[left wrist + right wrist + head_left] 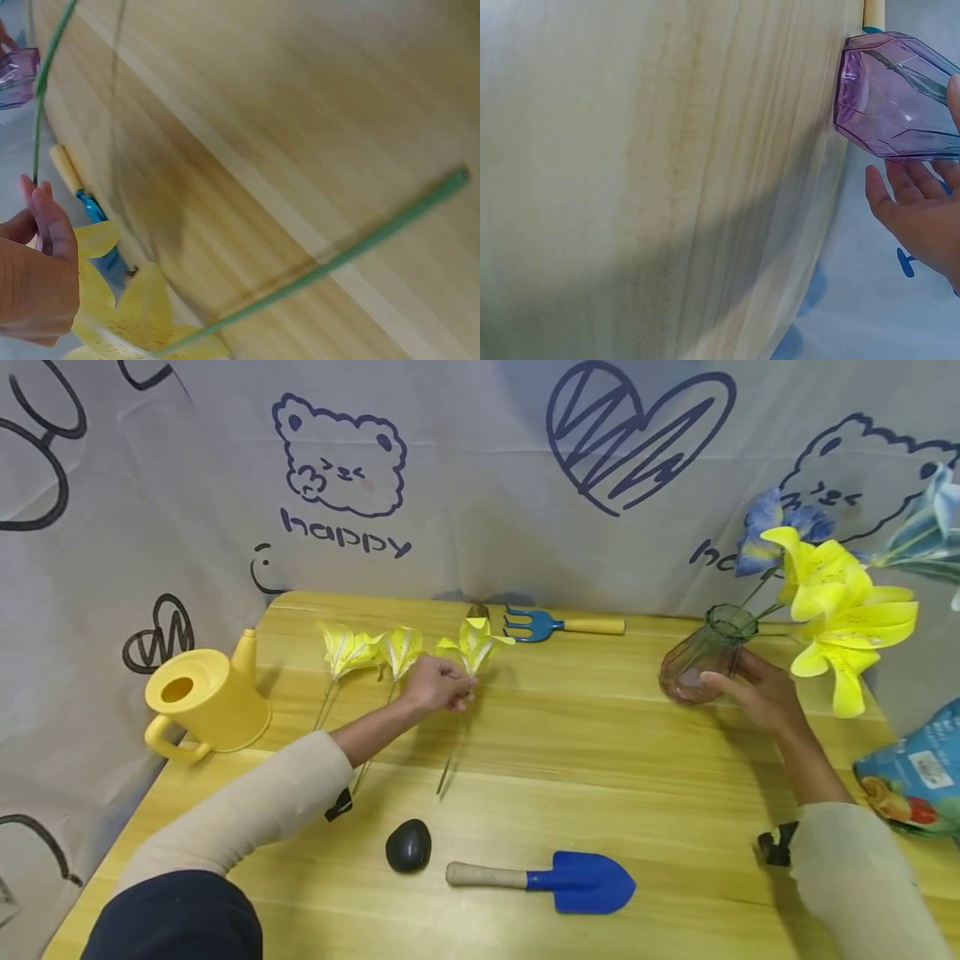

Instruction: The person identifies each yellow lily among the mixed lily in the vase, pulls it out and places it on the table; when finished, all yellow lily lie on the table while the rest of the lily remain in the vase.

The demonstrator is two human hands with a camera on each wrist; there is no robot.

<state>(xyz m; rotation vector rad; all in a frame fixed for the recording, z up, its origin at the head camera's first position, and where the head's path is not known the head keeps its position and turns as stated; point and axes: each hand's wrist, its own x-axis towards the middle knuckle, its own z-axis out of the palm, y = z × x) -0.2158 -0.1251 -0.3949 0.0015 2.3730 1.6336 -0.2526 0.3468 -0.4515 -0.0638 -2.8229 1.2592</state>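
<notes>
**Your left hand (pixel 438 683) pinches a long-stemmed yellow lily (pixel 477 646); your right hand (pixel 767 692) grips a tilted, see-through green-and-pink vase (pixel 692 672)**

At the left of the yellow wood-grained table (pixel 600 735) stands a yellow plastic watering can (pixel 213 706). Next lie two more yellow lilies (pixel 348 652), with a smooth black stone (pixel 408 846) nearer you. Your left hand's fingertips press together on its stem, just below the bloom. Rightward lie a blue-bladed trowel with a pale wooden handle (pixel 592 882) and, farther back, a blue fork with a yellow handle (pixel 540 627). Your right hand curls round the vase; its yellow blooms (pixel 832 581) lean right.
</notes>
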